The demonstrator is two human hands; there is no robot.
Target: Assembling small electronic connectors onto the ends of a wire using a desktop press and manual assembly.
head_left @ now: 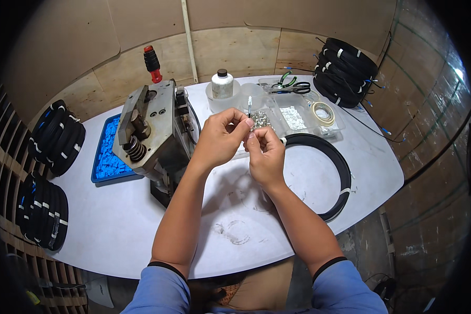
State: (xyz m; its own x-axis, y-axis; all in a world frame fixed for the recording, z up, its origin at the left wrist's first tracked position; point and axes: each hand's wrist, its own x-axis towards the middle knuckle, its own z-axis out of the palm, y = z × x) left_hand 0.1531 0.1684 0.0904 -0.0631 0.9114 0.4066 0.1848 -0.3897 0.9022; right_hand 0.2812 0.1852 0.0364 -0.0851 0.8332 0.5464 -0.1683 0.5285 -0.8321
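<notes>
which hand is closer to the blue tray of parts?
Left. The left hand is raised just right of the grey press machine, which stands between it and the blue tray. The right hand is farther right, beside the black cable coil.

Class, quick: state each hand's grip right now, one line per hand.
Left hand: closed, fingertips pinching a small thin connector piece that sticks upward.
Right hand: closed, fingertips pinched just below the left's; what it holds cannot be told.
</notes>
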